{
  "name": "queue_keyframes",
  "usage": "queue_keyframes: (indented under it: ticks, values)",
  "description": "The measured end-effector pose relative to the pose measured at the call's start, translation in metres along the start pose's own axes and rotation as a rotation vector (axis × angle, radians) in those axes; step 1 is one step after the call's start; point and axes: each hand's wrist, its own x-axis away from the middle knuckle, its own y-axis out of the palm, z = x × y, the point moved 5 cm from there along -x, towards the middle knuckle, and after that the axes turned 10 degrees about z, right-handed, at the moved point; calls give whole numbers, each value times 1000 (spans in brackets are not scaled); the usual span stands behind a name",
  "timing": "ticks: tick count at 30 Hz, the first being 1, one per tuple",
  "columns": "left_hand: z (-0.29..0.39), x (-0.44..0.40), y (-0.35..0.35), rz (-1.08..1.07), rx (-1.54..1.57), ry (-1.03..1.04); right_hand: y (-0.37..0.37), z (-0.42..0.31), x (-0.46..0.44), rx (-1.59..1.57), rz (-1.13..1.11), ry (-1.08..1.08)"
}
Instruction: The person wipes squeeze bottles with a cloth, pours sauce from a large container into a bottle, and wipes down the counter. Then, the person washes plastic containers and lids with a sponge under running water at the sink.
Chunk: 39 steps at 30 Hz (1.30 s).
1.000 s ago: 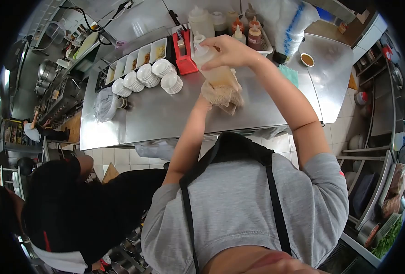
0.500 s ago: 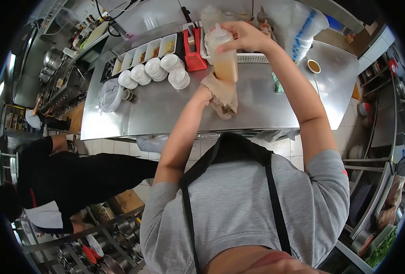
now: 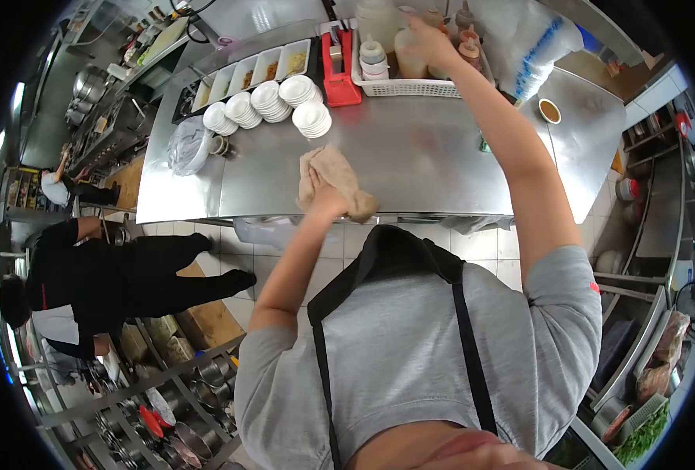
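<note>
My left hand (image 3: 325, 196) is closed on a beige cloth (image 3: 336, 174), which lies bunched on the steel counter near its front edge. At the back, my right hand (image 3: 434, 43) has its fingers about the upper part of a squeeze bottle (image 3: 410, 64) with pale yellowish contents. That bottle stands upright in a white perforated basket (image 3: 414, 89). Around it in the basket are a larger translucent bottle (image 3: 375, 19), a small white-topped squeeze bottle (image 3: 372, 56) and reddish-brown sauce bottles (image 3: 469, 47).
Stacks of small white dishes (image 3: 267, 102) stand left of a red holder (image 3: 340, 74), in front of a row of food trays (image 3: 265, 66). A plastic bag (image 3: 189, 155) lies at the left. Right are wrapped cups (image 3: 534, 59) and a sauce bowl (image 3: 550, 111). A co-worker (image 3: 104, 270) stands behind left.
My right hand has carried the squeeze bottle back and into the basket. My left hand, with the cloth, has left the bottle's base and come down leftward onto the counter. The co-worker has shifted.
</note>
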Motion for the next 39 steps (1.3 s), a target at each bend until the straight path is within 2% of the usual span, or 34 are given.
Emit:
queue_keyframes:
  ticks: [1,2,3,4,5,6,7,8,10,11,13,14,16,18,19,20,24,26,27,29,31,33,35,36,37,38,39]
  values:
    - [-1,18,41,180,32,47,3,7,3,130,-3,-38]
    - [12,3,32,174,43,58,3,11,5,260,-8,-75]
    - [29,-20,14,53,260,-22,-8,5,6,273,-9,-60]
    - [49,-35,9,-77,479,-104,-33,-20,7,141,26,-110]
    - [69,-46,15,-88,495,-91,-59,-42,11,12,60,-160]
    - [89,-62,17,39,469,-28,-72,-40,18,58,-23,53]
    - [110,-74,20,166,444,29,-92,-46,24,78,-24,64]
    - [134,-80,32,155,465,40,-113,-51,32,-15,-49,117]
    - [192,-88,54,158,417,218,-146,-45,54,-81,-65,181]
    - [221,-91,44,154,439,236,-166,-37,68,-33,-33,174]
    - [277,-96,12,-16,347,289,-206,-24,93,42,4,172]
    - [296,-95,12,-9,365,308,-225,-16,104,67,25,215]
    - [326,-94,24,-115,418,211,-260,-9,128,118,54,263]
    - [358,-100,34,-145,467,248,-291,-4,156,149,94,416]
    - [375,-103,41,-181,498,263,-306,-4,169,171,106,419]
    - [390,-104,54,-24,585,263,-319,-1,183,177,132,484]
    - [433,-123,46,-59,755,326,-357,11,238,196,218,701]
    - [470,-118,60,-22,663,726,-368,21,264,211,238,755]
    - [479,-118,61,-54,658,854,-372,25,277,210,242,816]
    - [484,-120,59,-192,796,934,-382,40,304,278,237,839]
    - [474,-136,32,-330,1091,907,-401,70,342,224,445,940]
    - [454,-150,-3,-551,1380,846,-388,63,347,-111,562,1141]
    - [423,-164,-24,-770,1648,718,-348,66,332,-877,276,1022]
    - [403,-169,-20,-745,1867,672,-337,65,326,-895,273,1021]
    - [379,-175,-16,-701,2083,615,-327,65,320,-770,233,1043]
    - [347,-180,-14,-374,1804,664,-321,66,311,-646,186,1059]
    - [315,-180,-13,-75,1500,690,-318,69,303,-840,306,1107]
